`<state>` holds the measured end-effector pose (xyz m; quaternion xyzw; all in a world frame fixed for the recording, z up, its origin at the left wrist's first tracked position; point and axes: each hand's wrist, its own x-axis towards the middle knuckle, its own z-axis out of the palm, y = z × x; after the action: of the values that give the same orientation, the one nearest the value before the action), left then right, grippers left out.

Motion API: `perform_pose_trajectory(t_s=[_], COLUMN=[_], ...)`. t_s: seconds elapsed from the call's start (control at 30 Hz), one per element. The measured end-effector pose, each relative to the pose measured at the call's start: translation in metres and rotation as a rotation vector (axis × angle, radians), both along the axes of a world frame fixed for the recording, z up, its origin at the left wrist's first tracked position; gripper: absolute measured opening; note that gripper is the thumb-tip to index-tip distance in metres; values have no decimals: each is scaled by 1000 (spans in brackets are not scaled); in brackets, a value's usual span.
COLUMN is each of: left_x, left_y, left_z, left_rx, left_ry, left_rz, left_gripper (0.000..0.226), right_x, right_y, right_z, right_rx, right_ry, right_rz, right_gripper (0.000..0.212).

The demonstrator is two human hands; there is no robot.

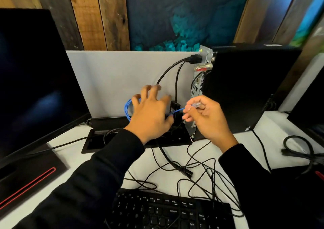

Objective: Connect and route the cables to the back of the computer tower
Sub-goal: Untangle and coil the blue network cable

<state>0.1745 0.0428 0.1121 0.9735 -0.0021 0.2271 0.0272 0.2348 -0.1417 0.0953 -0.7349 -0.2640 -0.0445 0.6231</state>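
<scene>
Keyboard sits at bottom centre, loose black cables tangled above it. Clear plug of blue cable is pinched by right hand at centre, near tower rear panel. Left hand is spread wide, nothing held, over the blue coil. Risks judged: plug misaligned at port, clip bent; coil snagged on black cables.

Two hands, one tower, one keyboard.
</scene>
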Motion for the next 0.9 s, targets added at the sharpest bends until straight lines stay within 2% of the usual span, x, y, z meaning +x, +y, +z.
perform_pose_trajectory(t_s=[0.1, 0.17, 0.27, 0.37, 0.47, 0.5, 0.57, 0.67, 0.9], left_x=[13, 20, 29, 36, 41, 42, 45, 53, 72], left_y=[-20, -27, -28, -24, -23, -25, -28, -30, -30], left_z=[6, 5, 0, -8, -10, -9, -6, 0, 8], left_rx=[-256, -385, -445, -513, -537, -539, -541, -517, -526], left_ry=[6, -22, -121, -162, -182, -186, -186, -186, -325], left_rz=[-319, -412, -480, -460, -386, -364, -336, -314, -261], left_gripper=[31, 21, 14, 15, 18, 21, 23, 16, 23], right_x=[5, 8, 13, 14, 17, 20, 29, 44, 63], right_y=[1, -1, -8, -15, -20, -20, -19, -12, -9], right_z=[12, 17, 24, 31, 41, 44, 50, 60, 70], right_rx=[12, 18, 12, 22, 40, 8, -82, -182, -243], right_ry=[-62, -72, -98, -237, -534, -634, -762, -812, -824], right_rz=[37, 21, -26, -172, -412, -494, -594, -649, -650], right_gripper=[13, 12, 18, 21, 9, 10, 24, 35, 34])
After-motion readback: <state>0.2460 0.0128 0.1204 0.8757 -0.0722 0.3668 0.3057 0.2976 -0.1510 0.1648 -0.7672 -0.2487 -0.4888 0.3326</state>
